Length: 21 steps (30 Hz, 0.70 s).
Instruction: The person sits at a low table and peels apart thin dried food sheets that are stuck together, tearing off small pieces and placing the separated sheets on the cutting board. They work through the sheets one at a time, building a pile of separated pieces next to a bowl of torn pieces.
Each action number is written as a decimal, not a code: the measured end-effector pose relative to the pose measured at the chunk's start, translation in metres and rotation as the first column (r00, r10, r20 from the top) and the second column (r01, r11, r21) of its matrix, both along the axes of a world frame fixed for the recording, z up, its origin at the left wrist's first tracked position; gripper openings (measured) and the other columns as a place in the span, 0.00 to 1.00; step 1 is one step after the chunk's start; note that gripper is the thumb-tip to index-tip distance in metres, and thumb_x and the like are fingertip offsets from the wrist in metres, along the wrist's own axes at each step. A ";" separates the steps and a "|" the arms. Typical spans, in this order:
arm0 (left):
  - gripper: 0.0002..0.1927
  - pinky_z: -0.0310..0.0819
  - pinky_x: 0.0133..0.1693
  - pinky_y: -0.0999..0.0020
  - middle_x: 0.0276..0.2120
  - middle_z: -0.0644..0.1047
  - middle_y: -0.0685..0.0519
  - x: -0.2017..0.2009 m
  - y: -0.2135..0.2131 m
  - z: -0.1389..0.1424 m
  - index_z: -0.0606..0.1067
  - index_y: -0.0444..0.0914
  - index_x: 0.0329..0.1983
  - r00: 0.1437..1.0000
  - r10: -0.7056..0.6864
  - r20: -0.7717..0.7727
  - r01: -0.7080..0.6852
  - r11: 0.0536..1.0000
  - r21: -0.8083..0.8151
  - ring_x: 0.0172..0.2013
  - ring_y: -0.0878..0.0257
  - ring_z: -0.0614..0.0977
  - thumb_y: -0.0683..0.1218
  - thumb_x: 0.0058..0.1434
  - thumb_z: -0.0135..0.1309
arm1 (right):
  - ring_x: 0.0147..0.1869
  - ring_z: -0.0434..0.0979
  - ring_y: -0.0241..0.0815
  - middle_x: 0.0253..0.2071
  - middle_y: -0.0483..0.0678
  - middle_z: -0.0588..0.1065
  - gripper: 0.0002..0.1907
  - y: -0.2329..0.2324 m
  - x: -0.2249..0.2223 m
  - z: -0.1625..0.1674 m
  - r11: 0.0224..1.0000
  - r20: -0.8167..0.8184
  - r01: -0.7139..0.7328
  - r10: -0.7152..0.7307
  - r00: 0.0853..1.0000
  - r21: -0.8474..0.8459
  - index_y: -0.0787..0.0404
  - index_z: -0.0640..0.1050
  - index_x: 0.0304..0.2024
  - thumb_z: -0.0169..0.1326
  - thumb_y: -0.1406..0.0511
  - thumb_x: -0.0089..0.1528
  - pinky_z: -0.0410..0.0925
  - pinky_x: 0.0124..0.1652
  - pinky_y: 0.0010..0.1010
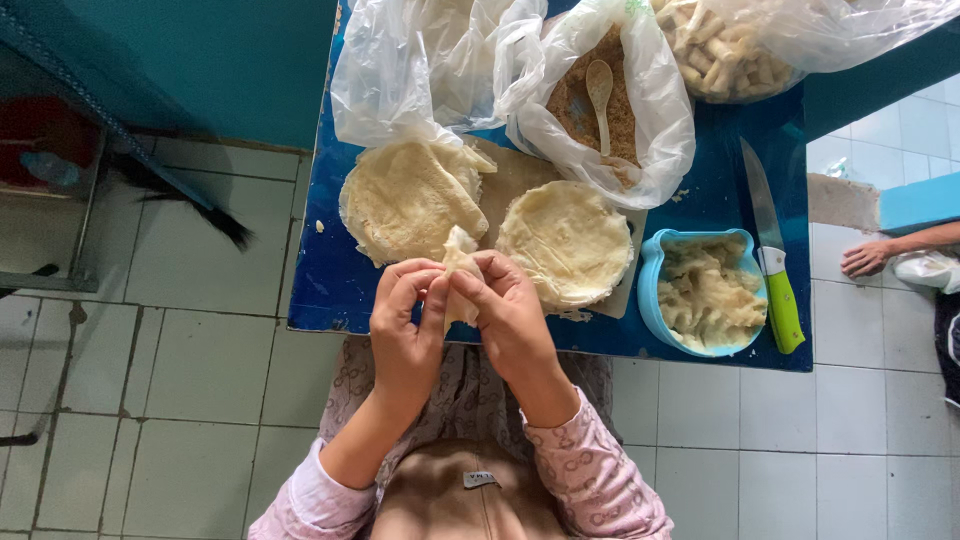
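Observation:
Both my hands hold one small pale folded wrapper (459, 262) over the near edge of a blue table (318, 290). My left hand (405, 325) pinches its left side and my right hand (512, 312) pinches its right side, fingers curled around it. Just beyond my hands lie a stack of thin round wrappers (405, 200) on the left and a round flat stack (566, 240) on the right. A blue bowl of pale mashed filling (706, 292) stands to the right of my hands.
A green-handled knife (772, 250) lies at the table's right edge. Plastic bags at the back hold brown crumbs with a spoon (600, 95) and finished rolls (722, 50). Another person's hand (866, 258) rests on the tiled floor at right.

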<state>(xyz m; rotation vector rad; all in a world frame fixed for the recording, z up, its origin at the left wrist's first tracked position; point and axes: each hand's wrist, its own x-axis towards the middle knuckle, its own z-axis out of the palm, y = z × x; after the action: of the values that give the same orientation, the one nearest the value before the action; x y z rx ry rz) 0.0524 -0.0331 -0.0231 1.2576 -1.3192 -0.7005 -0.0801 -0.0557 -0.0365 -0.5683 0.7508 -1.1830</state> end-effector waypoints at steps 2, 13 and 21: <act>0.10 0.73 0.49 0.70 0.46 0.77 0.48 -0.002 0.005 -0.005 0.75 0.33 0.43 0.997 0.015 -0.076 -0.014 1.000 0.014 0.46 0.61 0.79 0.45 0.74 0.50 | 0.42 0.79 0.35 0.40 0.47 0.79 0.06 0.000 -0.001 0.000 0.998 0.099 0.025 -0.030 0.995 0.053 0.66 0.75 0.45 0.56 0.69 0.67 0.71 0.42 0.27; 0.18 0.75 0.46 0.76 0.45 0.78 0.56 0.009 -0.006 -0.018 0.69 0.38 0.55 0.775 -0.108 -0.623 0.279 0.942 0.184 0.44 0.72 0.79 0.44 0.63 0.56 | 0.44 0.80 0.34 0.42 0.48 0.79 0.08 0.009 0.004 -0.006 0.975 -0.240 0.133 -0.174 0.955 -0.178 0.67 0.76 0.47 0.59 0.73 0.65 0.73 0.44 0.26; 0.10 0.76 0.44 0.75 0.40 0.81 0.54 0.019 -0.009 -0.005 0.78 0.31 0.49 0.658 0.053 -0.751 0.144 0.970 0.194 0.39 0.71 0.80 0.42 0.70 0.55 | 0.47 0.81 0.39 0.46 0.51 0.79 0.13 0.002 -0.002 0.005 0.988 0.164 0.145 -0.153 0.974 0.060 0.67 0.75 0.51 0.59 0.73 0.64 0.74 0.48 0.32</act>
<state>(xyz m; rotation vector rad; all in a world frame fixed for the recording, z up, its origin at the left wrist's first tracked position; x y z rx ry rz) 0.0714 -0.0425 -0.0277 0.9291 -0.5692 -1.2854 -0.0821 -0.0541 -0.0316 -0.3711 0.6837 -1.3309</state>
